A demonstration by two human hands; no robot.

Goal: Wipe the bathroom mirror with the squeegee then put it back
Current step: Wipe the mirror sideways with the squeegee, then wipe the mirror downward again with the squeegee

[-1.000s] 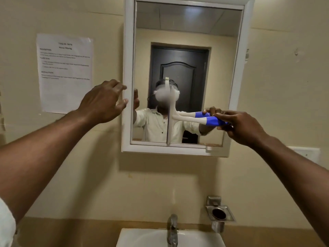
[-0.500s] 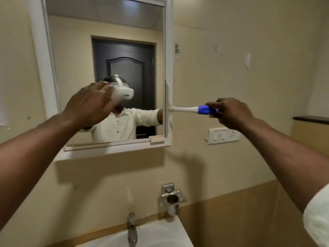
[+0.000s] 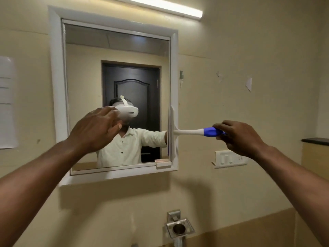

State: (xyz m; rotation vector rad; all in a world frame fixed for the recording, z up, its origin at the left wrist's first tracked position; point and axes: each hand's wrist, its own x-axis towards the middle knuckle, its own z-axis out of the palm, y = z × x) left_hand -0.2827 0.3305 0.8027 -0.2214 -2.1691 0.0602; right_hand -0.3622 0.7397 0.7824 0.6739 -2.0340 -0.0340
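Observation:
The white-framed bathroom mirror hangs on the beige wall. A squeegee with a white neck and blue grip stretches sideways; its upright blade lies against the mirror's right edge and frame. My right hand is shut on the blue grip, to the right of the mirror. In front of the glass at its middle floats my left hand, fingers loosely apart, holding nothing; whether it touches the glass is unclear.
Below the mirror a metal holder is fixed to the wall. A white switch plate sits right of the mirror, a dark ledge further right, a paper notice at far left, a tube light above.
The squeegee blade has swept from the middle of the glass to the mirror's right edge. My left hand left the left frame and now hovers before the glass. The view shifted.

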